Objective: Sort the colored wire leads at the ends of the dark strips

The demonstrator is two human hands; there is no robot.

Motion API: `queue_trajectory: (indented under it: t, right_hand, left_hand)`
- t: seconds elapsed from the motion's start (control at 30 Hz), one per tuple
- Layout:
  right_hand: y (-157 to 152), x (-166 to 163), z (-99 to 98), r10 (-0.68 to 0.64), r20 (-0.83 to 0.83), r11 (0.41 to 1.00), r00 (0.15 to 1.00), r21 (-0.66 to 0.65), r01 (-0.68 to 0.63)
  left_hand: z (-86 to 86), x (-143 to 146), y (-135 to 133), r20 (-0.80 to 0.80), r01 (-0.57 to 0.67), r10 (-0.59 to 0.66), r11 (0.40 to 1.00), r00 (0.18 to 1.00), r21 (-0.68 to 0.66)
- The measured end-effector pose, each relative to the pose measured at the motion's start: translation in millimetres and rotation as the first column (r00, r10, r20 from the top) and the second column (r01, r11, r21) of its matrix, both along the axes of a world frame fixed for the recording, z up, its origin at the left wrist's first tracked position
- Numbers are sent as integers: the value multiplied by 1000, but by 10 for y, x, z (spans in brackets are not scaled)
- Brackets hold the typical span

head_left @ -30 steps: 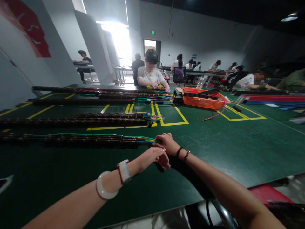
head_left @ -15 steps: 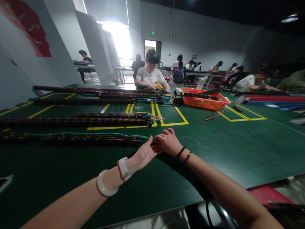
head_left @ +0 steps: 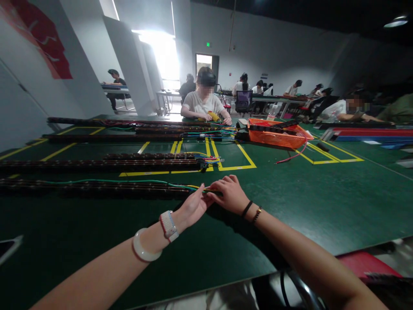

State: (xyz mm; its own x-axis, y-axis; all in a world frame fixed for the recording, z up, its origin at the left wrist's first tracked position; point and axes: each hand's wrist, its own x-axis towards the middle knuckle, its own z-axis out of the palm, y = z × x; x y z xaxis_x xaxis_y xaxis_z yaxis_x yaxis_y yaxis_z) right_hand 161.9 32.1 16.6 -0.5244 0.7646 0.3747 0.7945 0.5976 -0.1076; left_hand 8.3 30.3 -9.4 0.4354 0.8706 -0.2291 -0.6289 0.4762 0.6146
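A long dark strip (head_left: 97,190) with green, yellow and blue wires (head_left: 180,186) running along it lies on the green table (head_left: 306,202) in front of me. My left hand (head_left: 192,208) reaches to the strip's right end, its fingertips pinching the wire ends there. Just to the right, my right hand (head_left: 228,194) rests knuckles-up with its fingers curled over the same wire ends. The two hands touch each other at the strip's end.
Several more long dark strips (head_left: 103,164) lie in rows further back, between yellow floor-tape lines (head_left: 238,161). An orange basket (head_left: 274,137) stands at the back right. A person (head_left: 204,101) sits across the table; other people work at far tables. A phone corner (head_left: 8,249) shows at left.
My left hand has moved up from beside my right wrist to the strip's end and now pinches the wires. My right hand has stayed on the wire ends.
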Motion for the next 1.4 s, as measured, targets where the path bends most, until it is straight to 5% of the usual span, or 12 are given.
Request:
queue_trajectory:
  t: [0.17,0.3,0.43,0.53,0.67,0.77,0.97,1.2,1.4]
  right_hand:
    - [133,148,-5,-165,-123,921,979,-373,109]
    - [180,192,-62,-164,-253,764,953,-644,-39]
    - [153,160,-81,-114,-335,662,935,-727,-180]
    - [124,137,-84,-47,-303,735,952,-656,-173]
    - [101,119,-90,50,-127,918,991,-385,-95]
    - [88,111,-76,59,19,979,998,-198,-54]
    - [44,96,30,6,262,999,965,38,-17]
    - [-19,56,26,95,408,988,908,71,-136]
    - [-44,136,117,149,211,987,966,28,-158]
  left_hand:
    - [13,-47,2,8,72,-72,997,997,-14]
    - [78,-59,-26,-18,73,-74,997,997,-34]
    - [133,-54,-51,1,70,-70,997,998,-41]
    - [161,-48,-61,8,72,-72,996,997,-54]
    - [164,-29,-58,-28,49,-51,996,998,-74]
    - [126,-8,-49,-48,20,-23,998,999,-57]
    - [57,14,-75,-13,54,-54,998,998,21]
    - [121,46,-109,-46,51,-49,998,998,38]
    - [79,33,-77,-63,15,-13,999,998,39]
